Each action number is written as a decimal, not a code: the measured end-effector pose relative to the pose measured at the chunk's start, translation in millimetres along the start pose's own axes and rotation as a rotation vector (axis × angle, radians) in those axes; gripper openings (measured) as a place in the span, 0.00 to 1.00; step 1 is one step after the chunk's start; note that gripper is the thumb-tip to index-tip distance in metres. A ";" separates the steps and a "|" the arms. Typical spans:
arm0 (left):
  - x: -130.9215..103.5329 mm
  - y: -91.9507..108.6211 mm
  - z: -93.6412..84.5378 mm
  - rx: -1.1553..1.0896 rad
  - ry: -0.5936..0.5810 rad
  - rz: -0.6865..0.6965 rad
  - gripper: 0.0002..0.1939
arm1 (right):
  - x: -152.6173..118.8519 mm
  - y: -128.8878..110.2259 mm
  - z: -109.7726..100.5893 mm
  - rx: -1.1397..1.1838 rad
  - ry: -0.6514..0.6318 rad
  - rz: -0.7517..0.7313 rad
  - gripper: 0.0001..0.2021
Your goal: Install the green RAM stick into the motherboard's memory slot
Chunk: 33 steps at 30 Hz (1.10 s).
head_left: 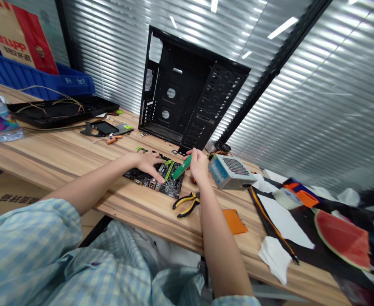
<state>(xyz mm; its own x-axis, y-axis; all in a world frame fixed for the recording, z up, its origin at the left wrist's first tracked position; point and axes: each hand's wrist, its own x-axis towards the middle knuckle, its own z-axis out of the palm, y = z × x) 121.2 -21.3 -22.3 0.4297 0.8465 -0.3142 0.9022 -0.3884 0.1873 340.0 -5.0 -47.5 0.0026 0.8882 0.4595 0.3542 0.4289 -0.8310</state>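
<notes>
My left hand (150,165) rests on the black motherboard (173,189), its fingers spread across the board. Two bright green slots (169,171) run beside its fingertips. In my right hand (198,165) is a green RAM stick (182,168), pinched at its upper end and tilted. Its lower end hangs over the motherboard close to the slots; whether it touches the board I cannot tell. Yellow-and-black pliers (187,204) lie on the table just in front of the board, near my right wrist.
An open black computer case (187,89) stands behind the motherboard. A power supply (230,171) sits to the right, an orange flat drive (235,221) nearer me. Watermelon (342,238) and tissue (276,257) lie at far right. A bottle (0,117) and blue bin (40,80) stand left.
</notes>
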 end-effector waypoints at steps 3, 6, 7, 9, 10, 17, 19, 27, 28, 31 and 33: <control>-1.0 1.6 -0.8 0.016 -0.014 -0.011 0.60 | -1.6 -3.0 0.9 -0.017 -0.019 -0.036 0.21; -1.5 2.6 -1.3 0.022 -0.024 -0.011 0.60 | -3.9 -7.5 1.7 -0.056 -0.046 -0.087 0.21; -1.5 2.7 -1.4 0.017 -0.020 -0.009 0.60 | -4.8 -9.4 1.8 -0.070 -0.055 -0.103 0.21; -1.3 2.6 -1.3 0.003 -0.008 -0.002 0.60 | -6.5 -13.4 1.8 -0.095 -0.070 -0.131 0.20; -1.1 2.3 -1.2 -0.003 0.000 0.001 0.60 | -7.3 -15.2 1.6 -0.106 -0.078 -0.145 0.20; 1.6 -0.6 0.7 0.007 0.019 0.017 0.59 | -12.9 -25.9 0.7 -0.140 -0.143 -0.239 0.20; 2.1 -1.1 1.0 0.016 0.016 0.019 0.58 | -14.8 -28.7 0.6 -0.138 -0.158 -0.256 0.20; 1.3 -1.1 0.0 0.012 0.014 0.018 0.58 | -17.2 -33.4 1.2 -0.127 -0.215 -0.296 0.21; 1.7 -1.6 0.3 0.011 0.017 0.021 0.58 | -17.3 -33.9 1.3 -0.127 -0.225 -0.304 0.21; 3.8 -3.7 2.0 0.003 0.024 0.030 0.59 | -17.9 -34.9 1.7 -0.128 -0.249 -0.333 0.21; 4.9 -4.6 3.0 0.004 0.029 0.031 0.59 | -18.2 -34.9 1.9 -0.130 -0.255 -0.347 0.21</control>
<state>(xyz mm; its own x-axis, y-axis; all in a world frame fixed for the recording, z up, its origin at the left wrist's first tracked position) 119.2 -16.5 -27.5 0.4567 0.8440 -0.2811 0.8884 -0.4165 0.1929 325.8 -35.9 -27.4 -0.3618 0.7150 0.5982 0.4086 0.6984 -0.5876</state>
